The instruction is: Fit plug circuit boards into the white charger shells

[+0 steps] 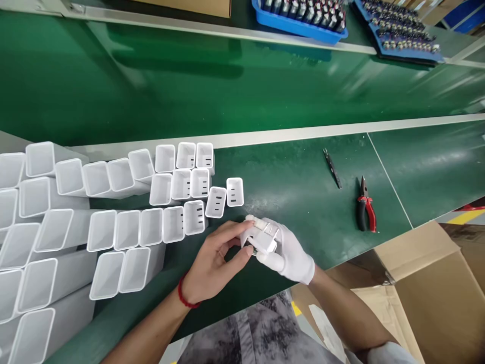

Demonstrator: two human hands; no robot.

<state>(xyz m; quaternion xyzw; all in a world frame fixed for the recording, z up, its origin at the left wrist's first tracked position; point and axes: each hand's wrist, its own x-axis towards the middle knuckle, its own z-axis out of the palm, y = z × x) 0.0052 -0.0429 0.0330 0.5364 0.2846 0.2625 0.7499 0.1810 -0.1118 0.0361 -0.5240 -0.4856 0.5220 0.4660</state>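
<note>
Near the front edge of the green bench, both hands meet at a small white plastic part (262, 239) with metal prongs on top. My left hand (216, 260), bare with a red wrist band, pinches its left side between thumb and fingers. Wrapped round the right side is my right hand (290, 253), in a white glove. A bit of green shows under the part by the left thumb. Just beyond the hands stand small white open housings (235, 192) with dark slots inside.
Rows of white housings (102, 230) cover the bench's left side. Tweezers (332, 169) and red-black pliers (366, 208) lie on the right. An open cardboard box (435, 288) stands at lower right. Blue trays (299, 25) of parts sit on the shelf.
</note>
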